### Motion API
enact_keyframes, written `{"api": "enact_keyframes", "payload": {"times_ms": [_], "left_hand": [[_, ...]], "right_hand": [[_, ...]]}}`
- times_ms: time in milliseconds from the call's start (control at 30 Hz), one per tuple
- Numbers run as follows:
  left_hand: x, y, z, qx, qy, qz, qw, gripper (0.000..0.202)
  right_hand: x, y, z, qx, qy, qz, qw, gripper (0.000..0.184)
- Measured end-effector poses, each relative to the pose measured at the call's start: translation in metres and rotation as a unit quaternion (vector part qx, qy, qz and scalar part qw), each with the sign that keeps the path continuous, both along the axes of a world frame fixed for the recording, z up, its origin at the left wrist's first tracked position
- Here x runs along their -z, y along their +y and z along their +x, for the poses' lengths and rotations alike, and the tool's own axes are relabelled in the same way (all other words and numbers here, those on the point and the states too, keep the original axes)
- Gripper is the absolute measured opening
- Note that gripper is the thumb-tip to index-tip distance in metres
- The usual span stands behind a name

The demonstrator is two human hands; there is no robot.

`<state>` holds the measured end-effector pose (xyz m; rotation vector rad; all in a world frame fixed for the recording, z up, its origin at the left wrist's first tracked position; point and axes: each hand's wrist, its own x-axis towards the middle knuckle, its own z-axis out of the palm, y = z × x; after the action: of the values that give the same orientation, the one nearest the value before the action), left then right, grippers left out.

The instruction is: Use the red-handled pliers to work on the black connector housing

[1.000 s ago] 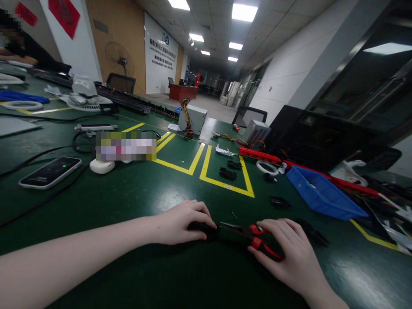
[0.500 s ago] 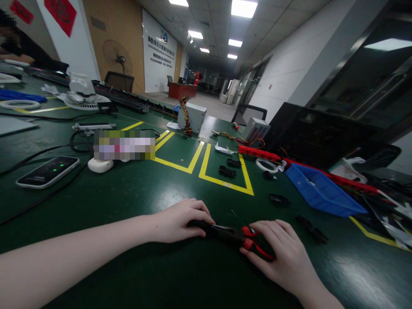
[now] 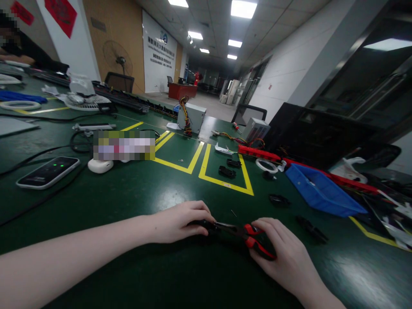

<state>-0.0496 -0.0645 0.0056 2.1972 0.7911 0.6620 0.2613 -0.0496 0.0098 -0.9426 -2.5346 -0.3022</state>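
left hand (image 3: 180, 221) lies low on the green surface (image 3: 144, 193), forearm flat, grip pressed together on a small black part (image 3: 202, 223): thumb & fingers pinch its near end, the part itself resting on the surface. right hand (image 3: 285, 253) comes in from the opposite side, grip closed round the red handles of the pliers (image 3: 249, 235), fingers curled over the top. Pliers nose points toward the left grip, tip at the black part; can't tell if the nose bites it or only touches. The 2 grips sit near each other, w/ the pliers bridging the gap btw them.

Just beyond that gap a thin pin (image 3: 234, 213) lies loose. Fwd & to the right of the right grip: a black clip (image 3: 279, 200) and, nearer the hand, a long black piece (image 3: 311, 229), both apart from it. Further out on that side, a blue tray (image 3: 322, 195). Straight ahead of both grips, inside a yellow-taped box (image 3: 222, 182), 2 black connectors (image 3: 227, 172), w/ a white ring (image 3: 267, 166) off to their right. Well left of the left grip: a phone (image 3: 48, 171) w/ green dots lit on its screen, a white case (image 3: 100, 165) near it, dark cables running across the surface
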Motion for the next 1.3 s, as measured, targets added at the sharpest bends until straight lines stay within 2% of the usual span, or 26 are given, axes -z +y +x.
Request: {"api": "enact_keyframes", "payload": {"times_ms": [267, 500, 800, 1033, 1167, 1300], "left_hand": [[-0.004, -0.003, 0.001, -0.015, 0.006, 0.021, 1.0, 0.025], [-0.002, 0.0, 0.001, -0.005, 0.088, 0.108, 0.99, 0.027], [0.002, 0.0, 0.002, -0.007, 0.086, 0.11, 0.99, 0.029], [-0.003, -0.003, 0.004, -0.023, 0.108, 0.101, 0.989, 0.033], [-0.004, -0.005, 0.008, -0.037, 0.126, 0.108, 0.985, 0.039], [-0.006, -0.009, 0.012, -0.056, 0.132, 0.131, 0.981, 0.035]], "right_hand": [[0.003, 0.006, -0.008, 0.038, -0.004, 0.02, 0.999, 0.038], [0.0, 0.014, -0.019, 0.02, -0.007, 0.041, 0.999, 0.043], [0.002, 0.019, -0.023, 0.012, 0.015, 0.026, 0.999, 0.044], [0.001, 0.015, -0.019, -0.005, 0.037, 0.031, 0.999, 0.038], [0.0, 0.01, -0.017, 0.018, 0.023, 0.017, 0.999, 0.034], [-0.007, 0.008, -0.022, 0.043, -0.02, -0.006, 0.999, 0.026]]}}
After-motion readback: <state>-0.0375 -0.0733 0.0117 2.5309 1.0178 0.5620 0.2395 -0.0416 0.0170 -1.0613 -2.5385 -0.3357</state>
